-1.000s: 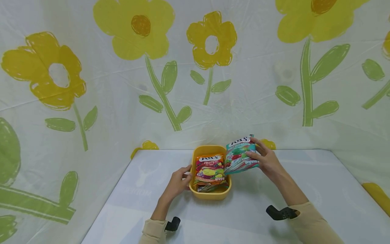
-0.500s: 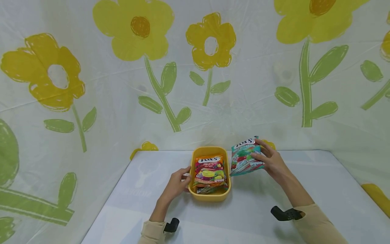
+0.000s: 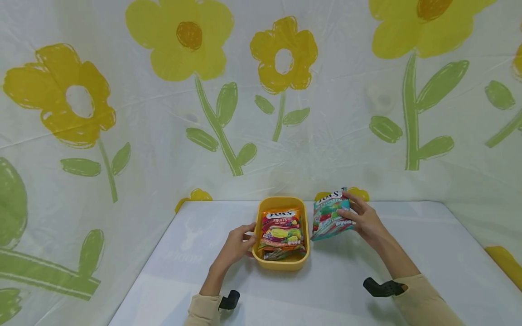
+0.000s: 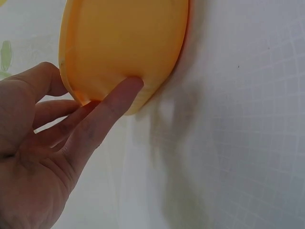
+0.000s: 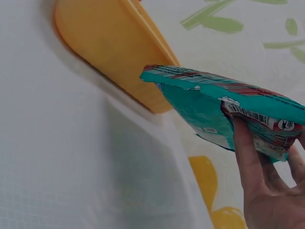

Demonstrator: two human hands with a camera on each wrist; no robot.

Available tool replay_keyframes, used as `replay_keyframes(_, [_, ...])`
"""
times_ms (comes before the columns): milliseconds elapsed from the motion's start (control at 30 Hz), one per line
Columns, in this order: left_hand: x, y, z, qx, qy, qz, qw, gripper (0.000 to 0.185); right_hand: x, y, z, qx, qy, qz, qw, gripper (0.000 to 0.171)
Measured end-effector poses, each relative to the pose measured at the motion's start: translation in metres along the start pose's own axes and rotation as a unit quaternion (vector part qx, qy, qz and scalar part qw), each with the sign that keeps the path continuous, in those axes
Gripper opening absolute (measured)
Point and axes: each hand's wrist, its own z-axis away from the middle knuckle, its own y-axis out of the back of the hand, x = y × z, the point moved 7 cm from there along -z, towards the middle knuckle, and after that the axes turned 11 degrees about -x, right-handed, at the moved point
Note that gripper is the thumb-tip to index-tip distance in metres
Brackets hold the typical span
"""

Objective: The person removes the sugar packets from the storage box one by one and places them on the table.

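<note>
My left hand [image 3: 236,244] holds the left side of a yellow plastic bin [image 3: 281,265], its fingers at the rim and a digit against the outer wall. In the bin lies an orange and pink candy bag [image 3: 280,228] marked FOX'S FRUITS, overlapping more packaging beneath it. Just to the right of the bin, my right hand [image 3: 363,219] grips the right edge of a teal candy bag [image 3: 328,217] marked FOX'S. The right wrist view has this teal bag [image 5: 224,105] raised and tilted, with fingers spread across its underside.
The bin stands on a white table [image 3: 318,294] close to its back edge. Behind the table hangs a white sheet [image 3: 338,149] printed with yellow flowers. Black wrist mounts [image 3: 383,287] stick out from both beige sleeves.
My right hand has carried the teal bag from over the bin's right rim to the right and slightly down. The left hand stays at the bin.
</note>
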Motion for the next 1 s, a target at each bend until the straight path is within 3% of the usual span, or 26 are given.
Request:
replay_keyframes(667, [0.004, -0.001, 0.002, -0.001, 0.002, 0.012, 0.9999, 0.051, 0.028, -0.005, -0.018, 0.007, -0.038, 0.088, 0.995, 0.075])
replay_keyframes(900, [0.002, 0.0, 0.001, 0.001, 0.001, 0.014, 0.9999, 0.051, 0.028, -0.005, -0.018, 0.009, -0.046, 0.1, 0.994, 0.076])
replay_keyframes(1000, [0.002, 0.0, 0.001, 0.001, 0.002, 0.012, 0.9999, 0.05, 0.027, -0.004, -0.018, 0.011, -0.052, 0.134, 0.99, 0.079])
